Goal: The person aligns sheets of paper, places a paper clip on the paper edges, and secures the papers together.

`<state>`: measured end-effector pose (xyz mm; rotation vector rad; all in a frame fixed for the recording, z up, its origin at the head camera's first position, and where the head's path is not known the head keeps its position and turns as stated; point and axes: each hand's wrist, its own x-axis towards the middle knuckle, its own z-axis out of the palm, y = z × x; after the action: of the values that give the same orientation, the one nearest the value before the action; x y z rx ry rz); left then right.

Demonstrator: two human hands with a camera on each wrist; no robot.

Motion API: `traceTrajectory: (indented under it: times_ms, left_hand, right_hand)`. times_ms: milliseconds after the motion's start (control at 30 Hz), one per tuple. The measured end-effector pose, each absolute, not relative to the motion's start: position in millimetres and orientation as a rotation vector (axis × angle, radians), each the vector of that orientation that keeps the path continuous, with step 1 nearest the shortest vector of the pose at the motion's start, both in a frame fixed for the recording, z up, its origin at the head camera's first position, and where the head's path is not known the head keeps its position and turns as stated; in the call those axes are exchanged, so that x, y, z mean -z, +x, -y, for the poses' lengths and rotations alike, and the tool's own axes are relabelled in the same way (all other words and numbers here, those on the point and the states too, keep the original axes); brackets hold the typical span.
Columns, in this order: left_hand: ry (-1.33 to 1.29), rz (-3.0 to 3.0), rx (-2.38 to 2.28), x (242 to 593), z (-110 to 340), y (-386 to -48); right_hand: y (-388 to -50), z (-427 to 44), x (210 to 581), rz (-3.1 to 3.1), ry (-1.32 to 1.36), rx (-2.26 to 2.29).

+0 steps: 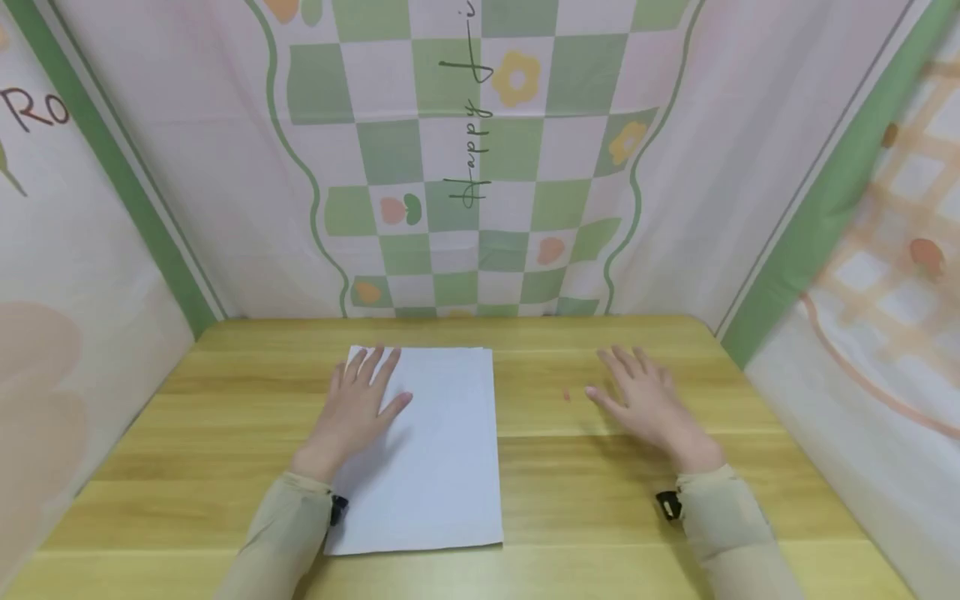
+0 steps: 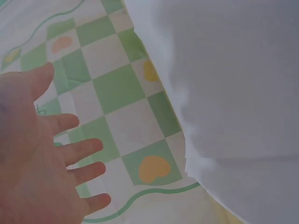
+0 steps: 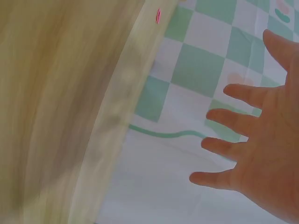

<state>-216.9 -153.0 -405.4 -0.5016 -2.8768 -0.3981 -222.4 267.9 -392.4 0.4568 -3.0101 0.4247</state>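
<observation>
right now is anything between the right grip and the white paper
Only a small reddish spot on the tabletop, between the right grip and the white paper; too small to identify. Nothing else visible stands in the way.

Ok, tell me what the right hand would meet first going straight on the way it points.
Likely the checkered cloth behind the table, though how high the right hand is above the tabletop is hard to judge.

The left hand (image 1: 348, 421) is covering some of the white paper (image 1: 442, 458). Both sleeves (image 1: 281, 525) are running past the head view's near edge. A reddish speck (image 1: 566, 395) on the table (image 1: 570, 508), left of the right hand (image 1: 652, 412), is looking too small to identify.
</observation>
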Motion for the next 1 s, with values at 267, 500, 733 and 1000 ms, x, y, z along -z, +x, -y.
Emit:
traceTrajectory:
  times_ms: [267, 500, 733, 1000]
  left_hand:
    - [-0.507, 2.812, 0.297, 411.0, 154.6, -212.1]
    - [-0.491, 2.791, 0.271, 413.1, 162.9, -208.5]
    - [-0.457, 2.84, 0.321, 417.5, 172.3, -206.0]
    - [-0.412, 2.918, 0.355, 414.3, 182.6, -202.4]
  right_hand:
    - [-217.0, -254.9, 395.6, 3.004, 0.534, -0.375]
    - [-213.4, -239.3, 403.4, 2.993, 0.665, -0.485]
    - [-208.1, -223.6, 405.0, 3.005, 0.755, -0.58]
    - [-206.1, -203.7, 402.1, 3.052, 0.79, -0.572]
